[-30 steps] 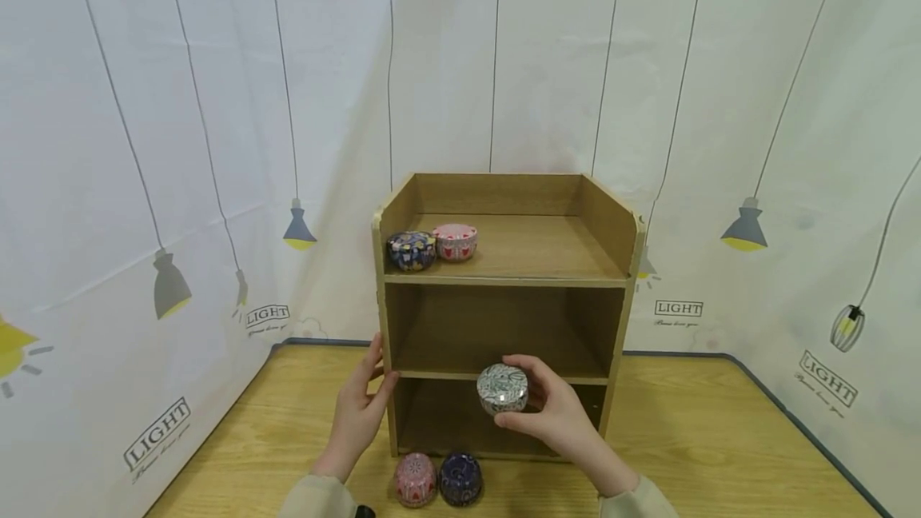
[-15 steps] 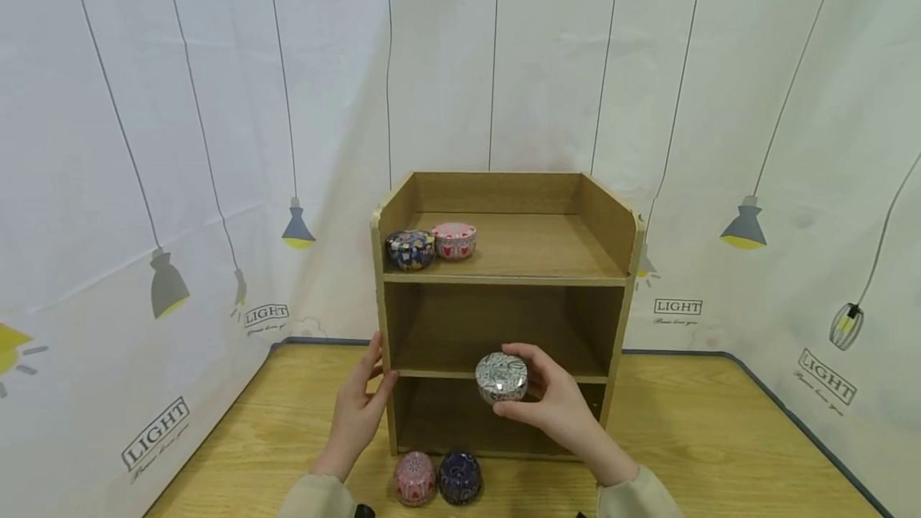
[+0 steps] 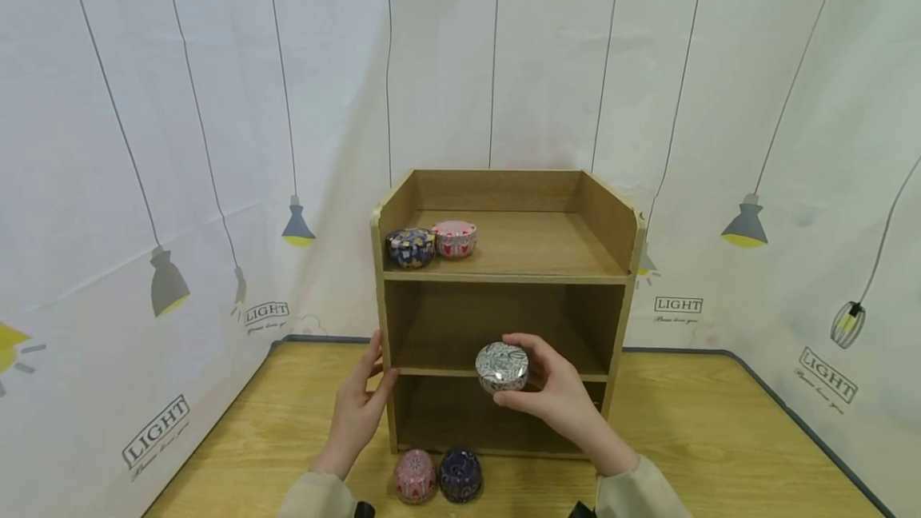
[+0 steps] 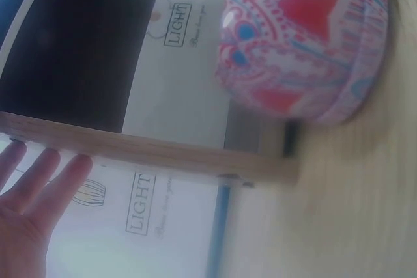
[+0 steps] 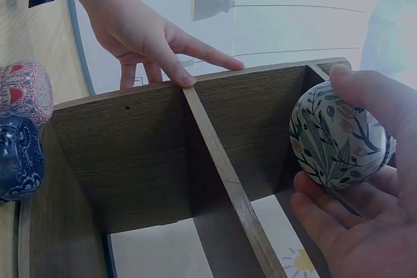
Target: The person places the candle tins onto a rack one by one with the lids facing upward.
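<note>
My right hand [image 3: 568, 406] pinches a small round lidded tin [image 3: 501, 364], white with a dark green leaf pattern, between thumb and fingers. It hangs before the front edge of the middle board of a wooden shelf unit [image 3: 504, 279]. In the right wrist view the tin [image 5: 335, 136] shows its painted leaves. My left hand [image 3: 356, 406] rests on the unit's left side panel, fingers fairly straight, thumb at the front edge. A pink tin [image 3: 415, 476] and a dark blue tin [image 3: 460, 476] sit side by side on the table before the unit.
On the top board, at the left, a dark blue floral tin [image 3: 411, 248] stands next to a pink tin with red hearts [image 3: 455, 239]. The wooden table [image 3: 683, 430] is bordered by a white backdrop [image 3: 547, 62] printed with lamps.
My right hand has risen a little with the leaf-patterned tin, from below the middle board's edge to about its height. The left hand stays on the side panel.
</note>
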{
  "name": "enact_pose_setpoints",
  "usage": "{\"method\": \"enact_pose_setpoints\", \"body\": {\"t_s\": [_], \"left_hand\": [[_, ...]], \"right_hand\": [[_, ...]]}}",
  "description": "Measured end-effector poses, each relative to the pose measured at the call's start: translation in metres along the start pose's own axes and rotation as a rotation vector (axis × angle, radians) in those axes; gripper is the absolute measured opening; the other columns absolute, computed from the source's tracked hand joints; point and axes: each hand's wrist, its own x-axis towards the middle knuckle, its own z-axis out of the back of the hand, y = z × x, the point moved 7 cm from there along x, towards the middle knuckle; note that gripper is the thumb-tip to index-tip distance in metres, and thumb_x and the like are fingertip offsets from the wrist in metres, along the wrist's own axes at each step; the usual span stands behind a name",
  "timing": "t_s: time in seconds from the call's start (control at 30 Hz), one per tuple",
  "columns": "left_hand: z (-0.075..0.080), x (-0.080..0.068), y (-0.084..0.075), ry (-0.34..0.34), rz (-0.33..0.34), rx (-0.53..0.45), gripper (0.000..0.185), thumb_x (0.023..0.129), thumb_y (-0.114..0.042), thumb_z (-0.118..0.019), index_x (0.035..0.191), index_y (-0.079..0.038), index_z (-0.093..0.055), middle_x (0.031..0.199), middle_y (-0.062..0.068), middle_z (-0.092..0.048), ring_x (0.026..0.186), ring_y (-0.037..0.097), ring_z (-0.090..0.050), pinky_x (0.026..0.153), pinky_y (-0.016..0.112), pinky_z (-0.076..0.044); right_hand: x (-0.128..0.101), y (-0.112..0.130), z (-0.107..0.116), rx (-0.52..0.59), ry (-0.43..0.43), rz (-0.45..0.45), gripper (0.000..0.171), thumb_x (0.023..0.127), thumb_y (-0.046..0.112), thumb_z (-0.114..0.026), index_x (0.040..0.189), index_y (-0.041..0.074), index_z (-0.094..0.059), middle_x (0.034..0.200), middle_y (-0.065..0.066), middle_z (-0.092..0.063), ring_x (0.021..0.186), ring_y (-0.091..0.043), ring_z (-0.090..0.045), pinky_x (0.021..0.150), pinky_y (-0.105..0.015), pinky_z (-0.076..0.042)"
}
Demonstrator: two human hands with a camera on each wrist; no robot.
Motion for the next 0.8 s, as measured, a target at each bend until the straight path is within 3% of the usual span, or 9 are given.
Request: {"method": "enact_pose_setpoints", "body": {"t_s": [0.8], "left_hand": [[0.001,0.001,-0.003,0.008,0.017,-0.017,0.06,0.089,0.008,-0.062,0.144,0.001,-0.039,0.138,0.025,-0.049,0.098,0.044,-0.061,0.062,0.025,-0.056]], "right_hand": [[0.011,0.016,0.011,-0.026,-0.03,0.066,0.066,0.072,0.009,-0.086,0.13,0.009,-0.055,0.119,-0.012,-0.063,0.103,-0.024,-0.061,0.085,-0.029,-0.052]]}}
